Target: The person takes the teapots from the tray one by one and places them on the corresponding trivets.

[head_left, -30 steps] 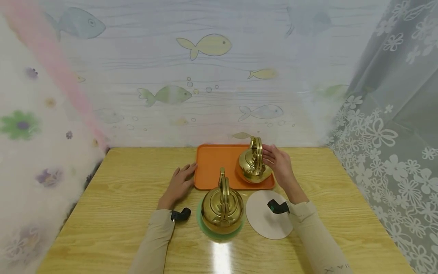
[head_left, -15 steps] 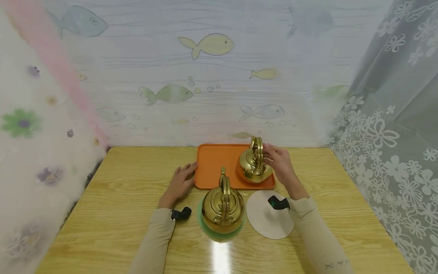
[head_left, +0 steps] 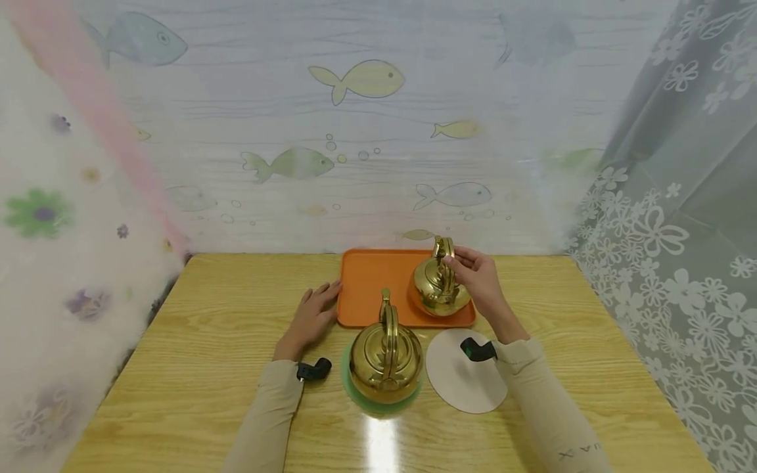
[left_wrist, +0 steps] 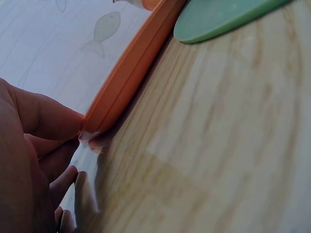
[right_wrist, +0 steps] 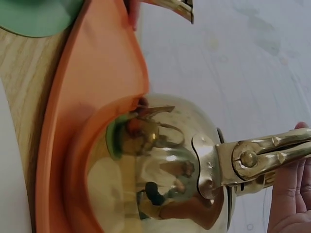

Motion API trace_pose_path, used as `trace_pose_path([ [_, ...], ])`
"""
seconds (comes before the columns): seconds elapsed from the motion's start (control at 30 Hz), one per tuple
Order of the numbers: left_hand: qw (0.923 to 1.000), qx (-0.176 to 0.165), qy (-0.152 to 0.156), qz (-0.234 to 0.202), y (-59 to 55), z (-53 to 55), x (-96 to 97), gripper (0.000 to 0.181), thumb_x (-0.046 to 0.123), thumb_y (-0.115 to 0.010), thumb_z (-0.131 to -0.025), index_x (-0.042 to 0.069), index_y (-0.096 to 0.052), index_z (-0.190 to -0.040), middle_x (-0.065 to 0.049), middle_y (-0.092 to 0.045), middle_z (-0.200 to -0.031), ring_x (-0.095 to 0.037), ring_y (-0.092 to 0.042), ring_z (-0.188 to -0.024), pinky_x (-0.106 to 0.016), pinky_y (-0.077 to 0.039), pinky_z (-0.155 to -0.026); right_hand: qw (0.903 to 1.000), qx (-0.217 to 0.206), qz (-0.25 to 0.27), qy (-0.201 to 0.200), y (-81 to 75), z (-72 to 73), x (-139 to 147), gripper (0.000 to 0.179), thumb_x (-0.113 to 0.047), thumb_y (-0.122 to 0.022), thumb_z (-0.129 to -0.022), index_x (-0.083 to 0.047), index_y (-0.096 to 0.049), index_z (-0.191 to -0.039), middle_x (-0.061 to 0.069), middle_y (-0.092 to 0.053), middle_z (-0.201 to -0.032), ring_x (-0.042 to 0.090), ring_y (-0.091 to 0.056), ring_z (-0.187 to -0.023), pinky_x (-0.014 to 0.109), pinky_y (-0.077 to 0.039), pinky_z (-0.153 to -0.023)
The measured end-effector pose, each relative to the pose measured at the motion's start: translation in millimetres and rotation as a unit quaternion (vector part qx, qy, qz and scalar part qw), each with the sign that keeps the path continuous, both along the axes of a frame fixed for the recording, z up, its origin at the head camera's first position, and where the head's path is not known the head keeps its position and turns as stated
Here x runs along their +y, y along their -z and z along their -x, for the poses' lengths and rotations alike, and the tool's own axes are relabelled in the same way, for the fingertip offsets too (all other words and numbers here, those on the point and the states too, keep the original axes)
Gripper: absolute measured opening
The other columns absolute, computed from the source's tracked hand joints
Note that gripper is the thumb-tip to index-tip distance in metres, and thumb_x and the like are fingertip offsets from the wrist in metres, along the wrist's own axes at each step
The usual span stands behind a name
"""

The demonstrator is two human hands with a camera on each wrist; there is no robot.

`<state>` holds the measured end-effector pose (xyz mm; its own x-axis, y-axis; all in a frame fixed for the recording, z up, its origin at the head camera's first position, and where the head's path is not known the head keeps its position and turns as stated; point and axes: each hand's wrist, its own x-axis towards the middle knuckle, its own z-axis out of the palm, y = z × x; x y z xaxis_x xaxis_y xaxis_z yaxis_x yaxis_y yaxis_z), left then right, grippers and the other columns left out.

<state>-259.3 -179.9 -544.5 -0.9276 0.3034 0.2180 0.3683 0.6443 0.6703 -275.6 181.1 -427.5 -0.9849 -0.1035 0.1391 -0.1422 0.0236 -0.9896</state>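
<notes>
A brass kettle [head_left: 439,289] stands at the right end of an orange tray [head_left: 372,282]. My right hand [head_left: 481,279] is at its raised handle [right_wrist: 277,150], thumb across the near side and fingers behind. The kettle's base still sits on the tray. At the tray's left edge rests my left hand [head_left: 307,322], its fingers extended and fingertips touching the rim; in the left wrist view the thumb [left_wrist: 53,116] meets the tray's corner. A second, larger-looking brass kettle [head_left: 386,361] stands in front of the tray on a green round mat [head_left: 355,397], with neither hand on it.
To the right of the green mat lies a white round mat [head_left: 464,384], partly under my right wrist. Everything stands on a wood-grain table [head_left: 219,387]. A curtain printed with fish [head_left: 367,157] hangs behind the table's far edge.
My right hand has closed around the rear kettle's handle; its thumb has come across to the near side. The left hand, tray and both kettles stay in place.
</notes>
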Motion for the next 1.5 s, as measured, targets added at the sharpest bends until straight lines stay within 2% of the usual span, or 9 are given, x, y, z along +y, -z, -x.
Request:
trace_pose_path([
  [0.07, 1.0, -0.002, 0.001, -0.001, -0.4, 0.1, 0.1, 0.063, 0.013, -0.053, -0.093, 0.005, -0.043, -0.155, -0.012, -0.04, -0.161, -0.04, -0.028, -0.152, -0.059, -0.005, -0.126, 0.9999, 0.007, 0.006, 0.006, 1.0, 0.0, -1.4, 0.045, -0.012, -0.063, -0.101, 0.012, -0.055, -0.138, 0.019, -0.068, -0.12, 0.011, -0.072, -0.09, 0.019, -0.06, -0.074],
  [0.33, 1.0, -0.003, -0.001, -0.003, -0.4, -0.1, -0.3, 0.063, 0.014, -0.053, -0.093, 0.008, -0.044, -0.155, -0.009, -0.041, -0.161, -0.038, -0.029, -0.152, -0.056, -0.006, -0.126, 0.999, 0.012, 0.001, 0.043, 1.6, -2.0, -7.7, 0.042, -0.014, -0.065, -0.099, 0.01, -0.06, -0.133, 0.01, -0.072, -0.112, 0.008, -0.07, -0.089, 0.016, -0.057, -0.071],
  [0.57, 0.9999, 0.011, 0.004, 0.007, 0.7, 0.4, -1.6, 0.062, 0.014, -0.053, -0.093, 0.005, -0.045, -0.154, -0.012, -0.042, -0.16, -0.041, -0.03, -0.151, -0.06, -0.008, -0.125, 0.9988, 0.025, 0.03, 0.031, 2.6, -3.6, -10.6, 0.042, -0.009, -0.064, -0.1, 0.013, -0.057, -0.135, 0.006, -0.072, -0.109, 0.014, -0.071, -0.094, 0.02, -0.06, -0.076],
  [0.77, 1.0, 0.006, 0.002, 0.001, -2.2, -1.7, -1.1, 0.062, 0.013, -0.052, -0.093, 0.005, -0.045, -0.154, -0.012, -0.042, -0.16, -0.041, -0.029, -0.151, -0.061, -0.008, -0.125, 0.9983, 0.032, 0.036, 0.034, 1.6, -7.4, -10.8, 0.042, -0.009, -0.063, -0.1, 0.013, -0.056, -0.135, -0.005, -0.071, -0.101, 0.014, -0.071, -0.093, 0.02, -0.06, -0.078],
  [1.03, 1.0, 0.004, 0.005, -0.002, -5.5, -2.9, -1.0, 0.061, 0.013, -0.052, -0.094, 0.005, -0.045, -0.154, -0.012, -0.041, -0.16, -0.041, -0.029, -0.151, -0.06, -0.007, -0.125, 0.9962, 0.049, 0.048, 0.054, -2.8, -16.2, -11.0, 0.042, -0.008, -0.064, -0.099, 0.014, -0.058, -0.134, -0.002, -0.071, -0.103, 0.01, -0.07, -0.093, 0.018, -0.059, -0.079],
  [1.27, 1.0, 0.004, 0.0, 0.001, -6.0, -3.3, -0.9, 0.061, 0.013, -0.052, -0.094, 0.006, -0.045, -0.154, -0.012, -0.042, -0.16, -0.041, -0.029, -0.151, -0.061, -0.008, -0.125, 0.995, 0.063, 0.05, 0.059, -7.6, -25.8, -10.3, 0.042, -0.005, -0.065, -0.098, 0.016, -0.056, -0.134, -0.004, -0.071, -0.1, 0.006, -0.069, -0.091, 0.017, -0.058, -0.08],
  [1.33, 1.0, 0.002, -0.001, 0.002, -6.3, -3.3, -0.8, 0.06, 0.013, -0.052, -0.094, 0.007, -0.046, -0.154, -0.011, -0.042, -0.16, -0.04, -0.029, -0.151, -0.06, -0.007, -0.125, 0.9945, 0.068, 0.051, 0.06, -8.5, -28.8, -9.5, 0.042, -0.005, -0.065, -0.098, 0.016, -0.057, -0.133, -0.002, -0.072, -0.101, 0.007, -0.069, -0.091, 0.017, -0.058, -0.08],
  [1.5, 1.0, 0.002, 0.001, 0.001, -6.9, -4.1, 0.3, 0.061, 0.013, -0.053, -0.094, 0.006, -0.045, -0.154, -0.012, -0.042, -0.16, -0.04, -0.03, -0.151, -0.06, -0.008, -0.125, 0.9935, 0.078, 0.054, 0.064, -11.0, -37.2, -7.1, 0.04, -0.003, -0.064, -0.098, 0.015, -0.058, -0.132, -0.006, -0.073, -0.1, 0.009, -0.07, -0.092, 0.018, -0.059, -0.079],
])
